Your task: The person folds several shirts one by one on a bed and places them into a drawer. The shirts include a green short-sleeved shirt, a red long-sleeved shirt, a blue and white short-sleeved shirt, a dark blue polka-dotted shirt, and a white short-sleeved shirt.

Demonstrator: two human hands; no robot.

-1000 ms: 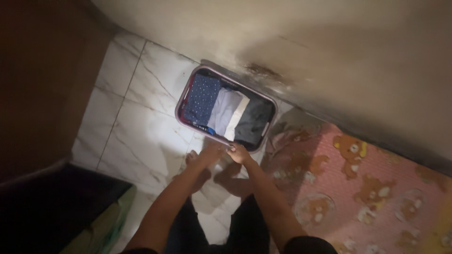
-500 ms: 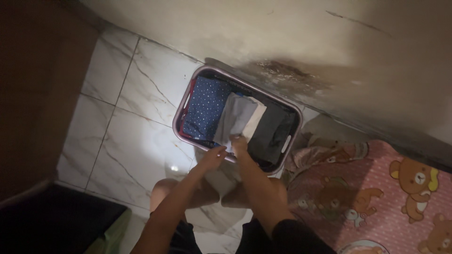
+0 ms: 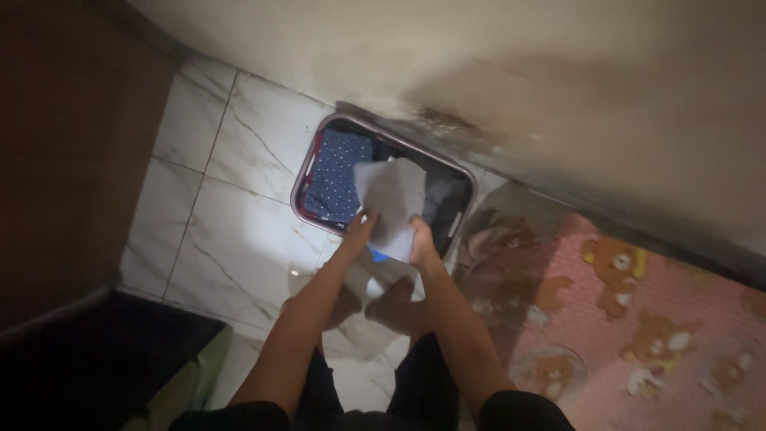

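Observation:
A pinkish plastic laundry basket stands on the tiled floor against the wall. Folded clothes lie in it: a dark blue dotted piece on the left and a dark grey piece on the right. A folded light grey cloth is lifted above the basket's middle. My left hand grips its lower left edge and my right hand grips its lower right edge. A bit of blue fabric shows under the cloth between my hands.
A pink mat with bear prints covers the floor at the right. A brown wooden panel rises on the left, with a dark object below it. My bare feet stand on the white marble tiles.
Both hands have gone from the basket's near rim onto the light grey cloth and raised it out of the row of clothes. The camera has shifted slightly.

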